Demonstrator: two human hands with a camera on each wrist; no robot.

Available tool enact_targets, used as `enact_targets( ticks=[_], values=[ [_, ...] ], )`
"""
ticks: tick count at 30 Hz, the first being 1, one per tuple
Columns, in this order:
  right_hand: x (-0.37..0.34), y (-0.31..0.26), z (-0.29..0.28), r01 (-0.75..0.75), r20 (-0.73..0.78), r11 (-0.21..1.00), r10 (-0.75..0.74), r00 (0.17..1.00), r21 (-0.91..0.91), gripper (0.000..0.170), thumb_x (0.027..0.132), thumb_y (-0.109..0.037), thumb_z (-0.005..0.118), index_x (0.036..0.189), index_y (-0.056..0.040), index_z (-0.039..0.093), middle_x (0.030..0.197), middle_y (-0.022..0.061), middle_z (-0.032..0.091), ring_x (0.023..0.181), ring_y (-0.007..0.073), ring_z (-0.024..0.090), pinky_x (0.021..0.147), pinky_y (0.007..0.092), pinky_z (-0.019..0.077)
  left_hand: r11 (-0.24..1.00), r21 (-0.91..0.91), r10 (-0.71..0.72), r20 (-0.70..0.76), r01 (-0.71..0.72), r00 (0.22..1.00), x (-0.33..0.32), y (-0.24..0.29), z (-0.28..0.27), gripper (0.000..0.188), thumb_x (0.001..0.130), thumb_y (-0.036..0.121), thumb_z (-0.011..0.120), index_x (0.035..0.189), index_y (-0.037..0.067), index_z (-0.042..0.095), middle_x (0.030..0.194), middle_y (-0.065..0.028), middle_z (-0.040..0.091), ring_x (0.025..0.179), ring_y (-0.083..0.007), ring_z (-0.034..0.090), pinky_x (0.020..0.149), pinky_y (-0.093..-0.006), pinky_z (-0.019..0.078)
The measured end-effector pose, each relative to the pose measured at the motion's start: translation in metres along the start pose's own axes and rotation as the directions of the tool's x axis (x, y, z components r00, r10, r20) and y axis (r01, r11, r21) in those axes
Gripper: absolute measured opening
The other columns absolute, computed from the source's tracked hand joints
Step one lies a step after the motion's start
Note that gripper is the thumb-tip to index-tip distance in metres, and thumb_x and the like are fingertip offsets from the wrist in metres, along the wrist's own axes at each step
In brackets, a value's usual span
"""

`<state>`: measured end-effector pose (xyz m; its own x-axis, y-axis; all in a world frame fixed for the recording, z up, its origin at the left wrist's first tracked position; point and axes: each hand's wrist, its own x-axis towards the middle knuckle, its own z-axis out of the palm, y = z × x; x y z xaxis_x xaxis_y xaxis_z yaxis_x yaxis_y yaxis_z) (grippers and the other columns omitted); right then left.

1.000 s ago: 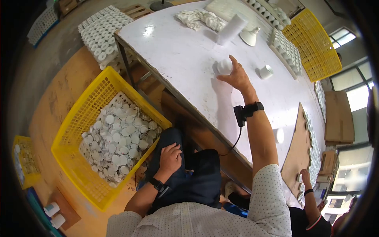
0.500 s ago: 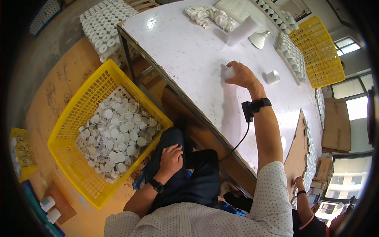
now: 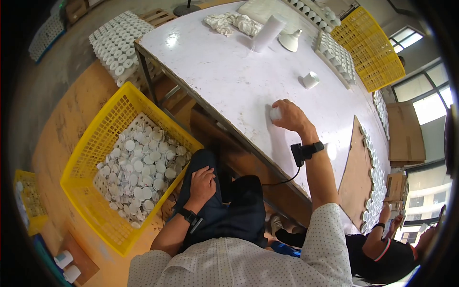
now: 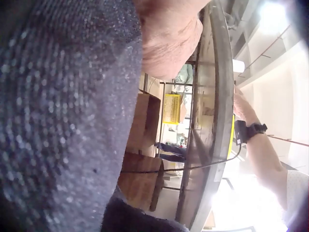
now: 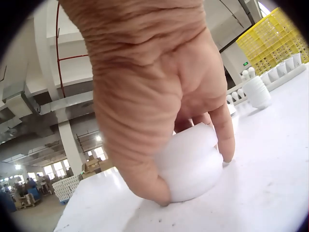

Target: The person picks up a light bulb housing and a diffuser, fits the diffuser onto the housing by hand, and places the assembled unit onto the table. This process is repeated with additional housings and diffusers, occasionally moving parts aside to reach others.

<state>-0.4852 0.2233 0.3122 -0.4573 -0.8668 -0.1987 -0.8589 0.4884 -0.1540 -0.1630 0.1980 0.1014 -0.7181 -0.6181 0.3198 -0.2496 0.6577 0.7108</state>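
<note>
In the head view, my right hand [image 3: 290,117] grips a milky-white round cup-like piece [image 3: 276,113] on the table, near its front edge. The right wrist view shows the thumb and fingers curled around the sides of this white piece [image 5: 193,169], which looks two-layered; its lower part sits close to the tabletop. Beyond it stands a short stack of white cups [image 3: 311,80]. My left hand [image 3: 203,184] lies relaxed on my thigh with nothing in it; the left wrist view shows part of that hand [image 4: 171,38] beside the dark trouser cloth.
A yellow basket [image 3: 74,177] of white discs stands left of my legs. Across the table [image 3: 215,71] lie a clear plastic roll [image 3: 269,33], a bulb [image 3: 289,41], a crumpled cloth [image 3: 232,23] and a tray of white cups [image 3: 334,57]. Another person [image 3: 382,248] works at right.
My right hand was spread around the white piece, then its fingers curled onto it. Hand and piece have moved toward the table's front edge. The left hand stays on the thigh.
</note>
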Motion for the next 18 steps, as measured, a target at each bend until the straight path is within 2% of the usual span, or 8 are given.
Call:
enact_targets(
  ticks=[4,11,13,18],
  values=[
    [-0.013,0.008,0.002,-0.011,0.016,1.0,0.011,1.0,0.023,0.05,0.062,-0.019,0.07,0.11,-0.0097,0.057,0.111,0.0139,0.056,0.101,0.0312,0.054,0.088,0.0369,0.0444,0.999,0.034,0.023,0.003,-0.023,1.0,0.0,-0.001,0.002,0.009,0.068,0.002,0.058,0.077,0.003,0.061,0.099,-0.0106,0.064,0.104,-0.0258,0.054,0.085,-0.0395,0.0394],
    [-0.031,0.001,-0.004,0.028,-0.063,0.989,-0.019,0.998,0.146,0.058,0.063,-0.02,0.071,0.117,-0.0107,0.052,0.116,0.0149,0.052,0.104,0.0309,0.053,0.092,0.036,0.043,0.997,0.067,0.027,0.004,-0.028,1.0,-0.004,-0.003,-0.001,0.01,0.069,0.002,0.057,0.078,0.003,0.061,0.099,-0.0111,0.064,0.105,-0.026,0.053,0.086,-0.039,0.0389],
    [-0.026,0.005,-0.005,-0.012,0.021,0.993,0.01,1.0,0.115,0.056,0.066,-0.019,0.068,0.118,-0.0105,0.051,0.115,0.0152,0.053,0.105,0.0313,0.052,0.092,0.0359,0.0428,0.999,0.045,0.029,0.009,-0.029,1.0,-0.003,-0.003,-0.001,0.009,0.07,0.0,0.056,0.077,0.002,0.061,0.101,-0.0117,0.064,0.106,-0.0269,0.053,0.086,-0.0393,0.0385],
    [-0.025,0.005,-0.004,-0.052,0.028,0.994,0.05,0.998,0.097,0.053,0.069,-0.018,0.064,0.12,-0.0102,0.05,0.115,0.015,0.053,0.106,0.0316,0.052,0.092,0.0361,0.0429,0.997,0.069,0.037,0.007,-0.037,0.999,-0.002,-0.003,0.002,0.009,0.07,0.0,0.056,0.077,0.002,0.061,0.1,-0.012,0.064,0.106,-0.0271,0.053,0.086,-0.0393,0.0386]
  ],
)
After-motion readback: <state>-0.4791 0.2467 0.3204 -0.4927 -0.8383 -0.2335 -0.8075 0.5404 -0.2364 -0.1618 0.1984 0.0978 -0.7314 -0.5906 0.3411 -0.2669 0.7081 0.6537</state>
